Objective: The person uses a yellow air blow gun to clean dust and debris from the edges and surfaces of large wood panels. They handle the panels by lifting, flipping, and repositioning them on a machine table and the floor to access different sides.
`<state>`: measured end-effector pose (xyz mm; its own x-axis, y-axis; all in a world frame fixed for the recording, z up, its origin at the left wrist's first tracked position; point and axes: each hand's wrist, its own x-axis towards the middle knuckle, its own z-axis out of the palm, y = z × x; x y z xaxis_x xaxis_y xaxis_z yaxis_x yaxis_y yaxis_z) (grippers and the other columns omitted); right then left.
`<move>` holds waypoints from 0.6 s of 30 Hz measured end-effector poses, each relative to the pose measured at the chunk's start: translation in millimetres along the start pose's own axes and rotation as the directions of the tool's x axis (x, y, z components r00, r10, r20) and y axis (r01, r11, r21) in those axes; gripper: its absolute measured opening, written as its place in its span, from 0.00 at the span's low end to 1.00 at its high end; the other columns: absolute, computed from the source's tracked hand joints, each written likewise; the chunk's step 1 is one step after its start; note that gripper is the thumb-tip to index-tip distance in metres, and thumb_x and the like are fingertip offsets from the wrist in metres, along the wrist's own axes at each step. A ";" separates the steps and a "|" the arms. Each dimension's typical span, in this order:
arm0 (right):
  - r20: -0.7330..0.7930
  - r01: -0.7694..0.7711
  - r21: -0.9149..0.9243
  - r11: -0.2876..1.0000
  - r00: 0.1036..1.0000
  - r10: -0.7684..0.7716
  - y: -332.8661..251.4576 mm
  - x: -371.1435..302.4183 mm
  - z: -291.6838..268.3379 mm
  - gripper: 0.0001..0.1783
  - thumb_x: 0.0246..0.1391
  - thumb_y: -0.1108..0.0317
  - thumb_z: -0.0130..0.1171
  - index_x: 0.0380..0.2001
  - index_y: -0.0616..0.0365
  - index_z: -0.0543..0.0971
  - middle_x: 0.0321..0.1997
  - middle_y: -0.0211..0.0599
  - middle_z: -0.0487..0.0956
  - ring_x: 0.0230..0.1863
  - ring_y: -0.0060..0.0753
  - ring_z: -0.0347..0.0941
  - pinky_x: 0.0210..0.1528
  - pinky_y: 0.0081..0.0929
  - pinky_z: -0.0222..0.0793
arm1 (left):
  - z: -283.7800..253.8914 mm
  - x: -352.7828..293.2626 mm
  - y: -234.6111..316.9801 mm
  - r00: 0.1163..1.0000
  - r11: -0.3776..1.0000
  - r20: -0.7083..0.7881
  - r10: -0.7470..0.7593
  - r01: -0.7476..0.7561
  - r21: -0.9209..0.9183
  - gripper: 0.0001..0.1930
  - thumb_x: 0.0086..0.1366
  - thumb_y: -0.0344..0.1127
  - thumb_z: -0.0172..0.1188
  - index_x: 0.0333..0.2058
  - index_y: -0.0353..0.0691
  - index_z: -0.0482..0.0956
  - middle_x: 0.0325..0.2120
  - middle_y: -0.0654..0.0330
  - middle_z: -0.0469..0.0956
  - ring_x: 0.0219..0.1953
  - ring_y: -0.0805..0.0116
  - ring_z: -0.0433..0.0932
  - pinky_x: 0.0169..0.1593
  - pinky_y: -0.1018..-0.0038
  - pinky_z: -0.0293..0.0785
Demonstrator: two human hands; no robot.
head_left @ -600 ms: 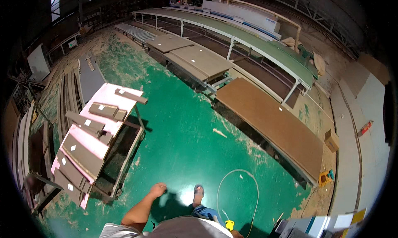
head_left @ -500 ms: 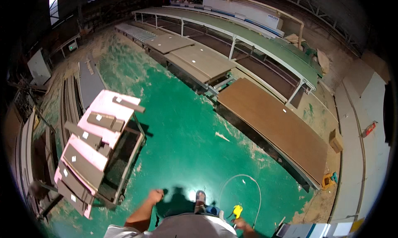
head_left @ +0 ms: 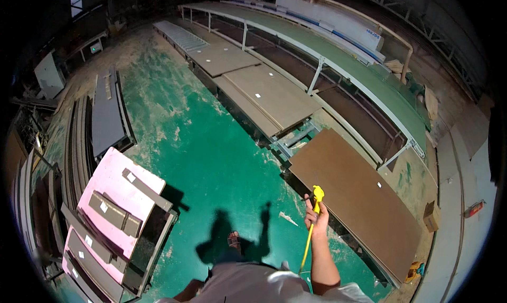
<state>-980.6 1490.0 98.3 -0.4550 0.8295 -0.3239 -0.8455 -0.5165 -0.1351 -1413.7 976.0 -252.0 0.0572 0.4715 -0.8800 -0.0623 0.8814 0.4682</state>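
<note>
My right hand (head_left: 316, 217) is raised in front of me at the right, its fingers wrapped round a yellow air blow gun (head_left: 318, 192). A yellow air hose (head_left: 307, 245) hangs from the gun beside my forearm. Beyond the hand lies a large brown panel (head_left: 359, 189) on a low support; a small white label is stuck on it, and the gun appears apart from it. Of my left arm (head_left: 189, 291) only a part shows at the lower edge, and the hand itself is out of sight.
At the left, a cart with a pink top (head_left: 108, 179) carries several labelled brown strips (head_left: 115, 213). More brown panels (head_left: 269, 94) rest on the low line ahead, beside a long green conveyor (head_left: 296, 36). A grey board (head_left: 108, 113) lies far left; a cardboard box (head_left: 431, 216) stands right.
My right hand has risen from the lower edge with the blow gun, toward the brown panel. My left hand has dropped out of view. The view has shifted forward past the cart.
</note>
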 end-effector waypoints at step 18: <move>-0.447 -0.118 -0.144 0.983 0.894 0.041 -37.1 602.1 96.6 0.27 0.73 0.39 0.38 0.33 0.49 0.72 0.25 0.29 0.71 0.12 0.19 0.52 0.11 0.18 0.44 | -226.0 201.7 630.9 0.822 0.973 -0.564 -0.082 -0.057 -0.225 0.13 0.69 0.35 0.54 0.44 0.38 0.84 0.34 0.59 0.85 0.34 0.66 0.83 0.35 0.66 0.77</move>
<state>-1250.2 2029.2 -1.2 -0.3169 0.6252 -0.7132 -0.7369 -0.6357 -0.2298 -1666.7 1620.9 -152.1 -0.5101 0.2990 -0.8065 -0.2877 0.8243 0.4876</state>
